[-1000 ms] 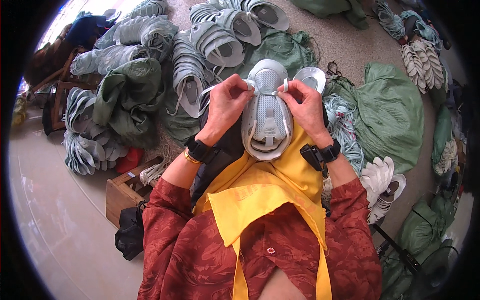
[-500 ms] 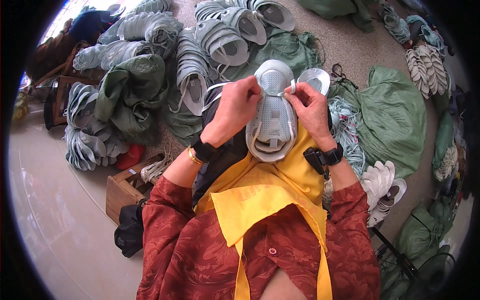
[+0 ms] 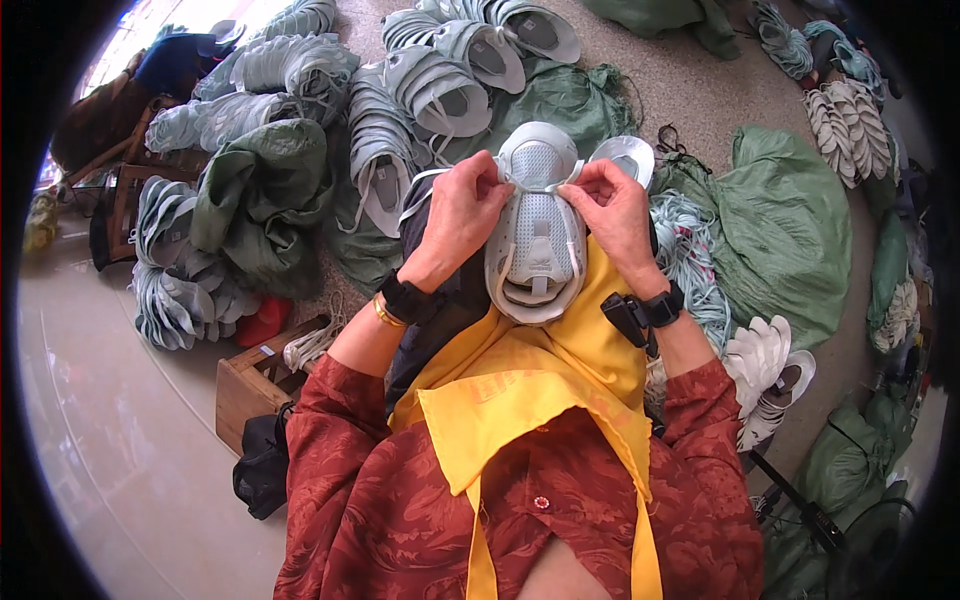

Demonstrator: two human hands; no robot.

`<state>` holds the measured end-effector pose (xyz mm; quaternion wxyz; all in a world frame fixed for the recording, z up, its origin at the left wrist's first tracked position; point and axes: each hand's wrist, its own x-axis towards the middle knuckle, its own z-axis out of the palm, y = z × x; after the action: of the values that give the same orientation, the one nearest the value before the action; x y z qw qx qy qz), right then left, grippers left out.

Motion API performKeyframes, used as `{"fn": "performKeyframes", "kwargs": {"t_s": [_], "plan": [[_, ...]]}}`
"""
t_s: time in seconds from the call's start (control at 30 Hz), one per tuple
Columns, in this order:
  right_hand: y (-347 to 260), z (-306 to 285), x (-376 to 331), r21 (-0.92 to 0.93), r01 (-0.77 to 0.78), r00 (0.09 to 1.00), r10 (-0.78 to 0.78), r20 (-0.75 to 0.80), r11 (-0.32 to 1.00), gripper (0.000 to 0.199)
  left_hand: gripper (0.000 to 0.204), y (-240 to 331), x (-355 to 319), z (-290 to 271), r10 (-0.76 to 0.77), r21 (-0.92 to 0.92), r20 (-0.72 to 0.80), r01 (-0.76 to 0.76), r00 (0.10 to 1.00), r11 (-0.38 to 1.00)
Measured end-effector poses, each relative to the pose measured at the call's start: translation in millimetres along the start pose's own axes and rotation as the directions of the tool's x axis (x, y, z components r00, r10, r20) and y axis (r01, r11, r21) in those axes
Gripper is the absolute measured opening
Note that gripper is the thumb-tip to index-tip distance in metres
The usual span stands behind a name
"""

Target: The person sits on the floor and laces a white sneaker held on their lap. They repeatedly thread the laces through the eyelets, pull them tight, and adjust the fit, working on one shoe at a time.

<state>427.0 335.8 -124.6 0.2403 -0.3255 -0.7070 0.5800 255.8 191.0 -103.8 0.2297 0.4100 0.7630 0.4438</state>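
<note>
A pale grey-blue shoe upper (image 3: 538, 245) with a perforated tongue lies across my lap, its toe pointing away from me. A light shoelace (image 3: 537, 188) crosses it near the toe. On the left edge of the upper, my left hand (image 3: 462, 212) is closed, fingertips pinching the lace. My right hand (image 3: 615, 212) pinches the lace between thumb and fingers at the opposite edge. The lace runs fairly straight between the two hands. A loose strand trails to the left behind my left wrist. Beneath the upper is a yellow apron (image 3: 520, 420).
Stacked pale shoe uppers (image 3: 435, 90) lie ahead, with more uppers (image 3: 170, 285) at far left. A bundle of laces (image 3: 690, 265) and a green sack (image 3: 775, 240) are right of my knee. White uppers (image 3: 755, 365) sit by my right elbow. A wooden stool (image 3: 240, 400) stands left.
Both hands have drawn slightly closer to the lace's crossing near the toe, the right hand shifting a little left. The lace loop that stood up by the right fingers no longer shows.
</note>
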Motion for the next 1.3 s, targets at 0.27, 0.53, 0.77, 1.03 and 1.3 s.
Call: {"fn": "performKeyframes", "kwargs": {"t_s": [0.27, 0.53, 0.77, 1.03, 1.3], "plan": [[-8.1, -0.3, -4.6, -0.181, 0.059, 0.998, -0.062, -0.012, 0.982, 0.016, 0.019, 0.7, -4.7, 8.6, -0.002, 0.041, -0.006, 0.002, 1.000, 0.999], [-19.0, -3.4, -18.0, -0.271, 0.175, 0.979, -0.196, -0.050, 0.947, 0.025, 0.022, 9.2, -14.4, 9.7, -0.004, -0.006, -0.084, 0.003, 0.996, 1.000], [-42.9, -7.6, -20.5, -0.435, 0.327, 0.945, -0.278, 0.175, 0.839, 0.025, 0.029, 19.8, -24.4, 9.0, 0.107, 0.020, -0.055, -0.106, 0.993, 0.994], [-42.7, 5.4, -17.1, -0.636, 0.334, 0.942, -0.269, 0.199, 0.696, 0.018, 0.027, 16.1, -25.1, 9.8, 0.195, 0.155, 0.026, -0.196, 0.981, 0.968], [-27.9, -7.8, -7.6, -0.458, 0.295, 0.954, -0.229, 0.196, 0.838, 0.014, 0.025, 12.7, -20.6, 11.5, 0.280, 0.257, 0.053, -0.284, 0.958, 0.924]]}}
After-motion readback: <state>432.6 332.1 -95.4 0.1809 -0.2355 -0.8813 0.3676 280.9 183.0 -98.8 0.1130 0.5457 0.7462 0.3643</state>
